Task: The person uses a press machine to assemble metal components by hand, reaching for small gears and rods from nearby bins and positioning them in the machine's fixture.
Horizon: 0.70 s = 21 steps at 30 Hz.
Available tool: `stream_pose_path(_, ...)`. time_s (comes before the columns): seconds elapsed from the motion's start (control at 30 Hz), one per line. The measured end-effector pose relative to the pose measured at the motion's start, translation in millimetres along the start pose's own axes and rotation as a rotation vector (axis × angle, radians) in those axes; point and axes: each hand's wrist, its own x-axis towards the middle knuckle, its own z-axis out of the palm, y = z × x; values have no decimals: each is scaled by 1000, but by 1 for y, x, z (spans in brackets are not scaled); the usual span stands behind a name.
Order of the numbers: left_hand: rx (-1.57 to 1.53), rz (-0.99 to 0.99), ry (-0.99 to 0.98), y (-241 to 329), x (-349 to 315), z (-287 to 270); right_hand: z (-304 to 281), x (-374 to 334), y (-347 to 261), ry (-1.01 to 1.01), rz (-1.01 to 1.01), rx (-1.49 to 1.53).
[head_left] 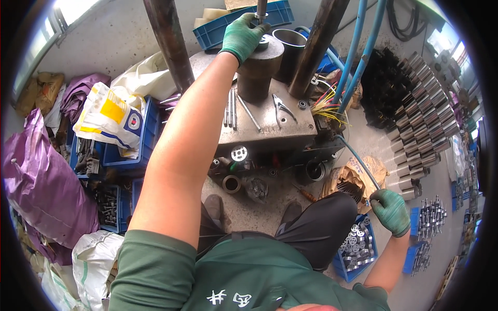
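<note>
Left hand (243, 37) on steel cylinder (258, 70), apparently.

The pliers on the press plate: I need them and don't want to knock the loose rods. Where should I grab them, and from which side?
Take the pliers by their two splayed handles, which point toward the person and lie flat on the metal plate. Coming from the near right edge looks best: the thin rods lie to their left, and the dark cylinder under the left hand stands behind.

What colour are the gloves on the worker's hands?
Green, on both the left hand and the right hand; clearest in the head view.
</note>
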Motion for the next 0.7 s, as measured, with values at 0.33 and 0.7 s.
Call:
stream_pose_path(0.33,-149,-21,-29,3,0,0,12,-9,0,47,-117,-90)
stream_pose_path(0.7,-127,-34,-56,-4,3,-2,1,3,2,119,50,101)
